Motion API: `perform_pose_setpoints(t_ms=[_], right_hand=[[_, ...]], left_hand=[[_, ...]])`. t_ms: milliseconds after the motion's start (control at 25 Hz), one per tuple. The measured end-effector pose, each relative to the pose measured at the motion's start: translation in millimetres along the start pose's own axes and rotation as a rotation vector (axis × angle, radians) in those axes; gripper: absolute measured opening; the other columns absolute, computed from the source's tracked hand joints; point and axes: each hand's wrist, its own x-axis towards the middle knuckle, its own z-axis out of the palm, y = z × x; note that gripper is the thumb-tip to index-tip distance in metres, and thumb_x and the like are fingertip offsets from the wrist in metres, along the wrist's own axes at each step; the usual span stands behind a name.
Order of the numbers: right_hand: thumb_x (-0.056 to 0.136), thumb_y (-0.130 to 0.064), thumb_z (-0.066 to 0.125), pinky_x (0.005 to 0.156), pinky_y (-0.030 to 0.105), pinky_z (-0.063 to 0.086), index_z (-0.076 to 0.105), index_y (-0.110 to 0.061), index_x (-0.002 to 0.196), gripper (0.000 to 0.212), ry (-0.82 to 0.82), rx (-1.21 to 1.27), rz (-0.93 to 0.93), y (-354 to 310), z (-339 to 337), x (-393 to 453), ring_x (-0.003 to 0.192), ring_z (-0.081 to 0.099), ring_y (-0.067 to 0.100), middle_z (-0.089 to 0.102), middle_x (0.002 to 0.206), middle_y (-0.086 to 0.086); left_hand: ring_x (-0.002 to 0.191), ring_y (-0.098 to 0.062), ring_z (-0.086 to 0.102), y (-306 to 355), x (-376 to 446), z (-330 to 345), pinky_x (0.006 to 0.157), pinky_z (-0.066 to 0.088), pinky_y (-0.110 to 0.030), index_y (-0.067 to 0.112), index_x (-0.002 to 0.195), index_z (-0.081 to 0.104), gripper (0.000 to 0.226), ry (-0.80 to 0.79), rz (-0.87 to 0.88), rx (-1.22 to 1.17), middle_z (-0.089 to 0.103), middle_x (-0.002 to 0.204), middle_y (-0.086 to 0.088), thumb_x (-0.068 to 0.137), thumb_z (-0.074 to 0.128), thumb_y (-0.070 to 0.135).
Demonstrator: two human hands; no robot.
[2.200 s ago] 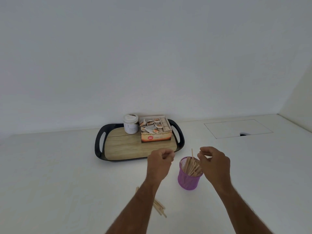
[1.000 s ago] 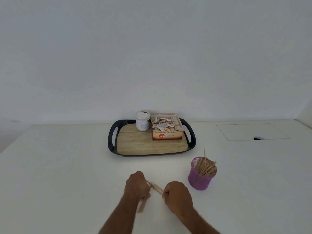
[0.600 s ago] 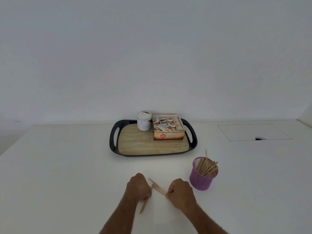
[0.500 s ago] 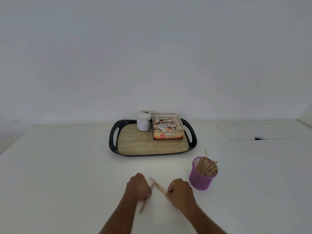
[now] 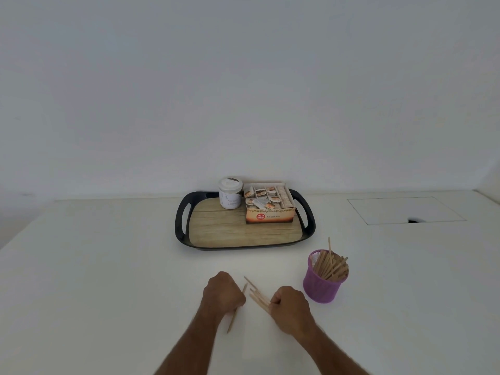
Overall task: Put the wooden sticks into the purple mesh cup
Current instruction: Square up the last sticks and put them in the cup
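Your white bench [image 5: 108, 266] meets a bare white wall. Both fists sit low — left hand [image 5: 223, 296] clamped on one stick [image 5: 233, 319], right hand [image 5: 290, 307] on seemingly several wooden sticks [image 5: 257, 295].

Wooden sticks [image 5: 259, 295], purple mesh cup [image 5: 322, 288], matt table [image 5: 108, 266]

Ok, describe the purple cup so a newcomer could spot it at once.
Start at the black-rimmed tray with the wooden floor at the back of the white table. Come forward past its right corner: the purple mesh cup stands there alone, right of the right hand. It is the only purple thing, bristling with wooden sticks.
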Motion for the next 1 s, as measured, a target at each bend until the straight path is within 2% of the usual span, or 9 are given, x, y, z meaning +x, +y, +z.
perform_pose_setpoints(t_ms=[80, 160, 240, 360, 440, 560, 680, 800, 1000], right_hand=[[0.084, -0.014, 0.055, 0.072, 0.024, 0.05, 0.063, -0.021, 0.076, 0.014, 0.034, 0.1, -0.013, 1, -5, 1, 0.078, 0.06, 0.011, 0.064, 0.083, -0.005], [0.087, -0.011, 0.058, 0.064, 0.021, 0.048, 0.054, -0.024, 0.069, 0.023, 0.064, 0.239, -0.008, 3, -16, 1, 0.071, 0.058, 0.006, 0.061, 0.075, -0.008], [0.088, -0.007, 0.061, 0.058, 0.019, 0.045, 0.055, -0.02, 0.072, 0.021, 0.107, 0.382, -0.009, 3, -32, -1, 0.066, 0.056, 0.006, 0.06, 0.072, -0.006], [0.086, -0.007, 0.066, 0.06, 0.018, 0.046, 0.061, -0.018, 0.084, 0.012, 0.259, 0.555, -0.016, 4, -66, -6, 0.072, 0.062, 0.012, 0.066, 0.078, -0.001], [0.085, -0.007, 0.067, 0.063, 0.015, 0.046, 0.066, -0.022, 0.093, 0.017, 0.381, 0.613, -0.026, 8, -91, -9, 0.075, 0.065, 0.013, 0.07, 0.078, -0.002], [0.084, -0.01, 0.069, 0.076, 0.031, 0.055, 0.07, -0.023, 0.095, 0.018, 0.543, 0.682, -0.017, 17, -124, -9, 0.076, 0.069, 0.011, 0.072, 0.078, -0.009], [0.082, -0.011, 0.071, 0.08, 0.038, 0.056, 0.069, -0.02, 0.091, 0.012, 0.649, 0.7, 0.007, 31, -147, -5, 0.076, 0.07, 0.014, 0.073, 0.08, -0.006], [0.081, -0.014, 0.074, 0.079, 0.041, 0.057, 0.068, -0.018, 0.088, 0.01, 0.677, 0.605, 0.015, 44, -155, -3, 0.073, 0.07, 0.013, 0.073, 0.079, -0.006], [0.081, -0.015, 0.071, 0.079, 0.036, 0.057, 0.072, -0.015, 0.092, 0.01, 0.647, 0.491, 0.043, 56, -140, -4, 0.074, 0.069, 0.01, 0.074, 0.082, -0.004]], left_hand=[[0.064, -0.021, 0.074, 7, -1, -1, 0.068, 0.064, -0.037, 0.004, 0.075, 0.072, 0.009, 0.018, 0.032, -0.113, 0.074, 0.073, -0.007, 0.066, 0.071, 0.004], [0.065, -0.021, 0.074, 19, -5, -1, 0.068, 0.064, -0.04, 0.005, 0.073, 0.071, 0.006, 0.041, 0.082, -0.216, 0.074, 0.074, -0.008, 0.068, 0.07, 0.002], [0.067, -0.019, 0.074, 34, -13, -1, 0.069, 0.064, -0.038, 0.007, 0.075, 0.07, 0.008, 0.053, 0.134, -0.291, 0.074, 0.076, -0.007, 0.072, 0.071, 0.001], [0.071, -0.018, 0.073, 62, -24, 1, 0.071, 0.064, -0.035, 0.012, 0.083, 0.071, 0.016, 0.041, 0.225, -0.418, 0.073, 0.079, -0.006, 0.077, 0.075, -0.002], [0.074, -0.018, 0.073, 79, -30, 2, 0.073, 0.064, -0.036, 0.012, 0.09, 0.072, 0.018, 0.025, 0.3, -0.492, 0.072, 0.08, -0.005, 0.078, 0.076, -0.002], [0.074, -0.017, 0.071, 105, -37, 6, 0.071, 0.064, -0.035, 0.009, 0.091, 0.072, 0.017, 0.018, 0.402, -0.56, 0.071, 0.078, -0.006, 0.079, 0.076, -0.002], [0.071, -0.017, 0.069, 130, -43, 12, 0.071, 0.064, -0.039, 0.013, 0.083, 0.072, 0.016, 0.046, 0.468, -0.591, 0.069, 0.073, -0.002, 0.077, 0.077, -0.001], [0.072, -0.016, 0.071, 147, -44, 21, 0.072, 0.063, -0.036, 0.016, 0.083, 0.072, 0.016, 0.075, 0.522, -0.564, 0.072, 0.074, 0.001, 0.076, 0.08, 0.003], [0.075, -0.01, 0.072, 154, -37, 38, 0.075, 0.061, -0.028, 0.014, 0.089, 0.074, 0.018, 0.079, 0.576, -0.42, 0.075, 0.08, 0.002, 0.075, 0.082, 0.007]])
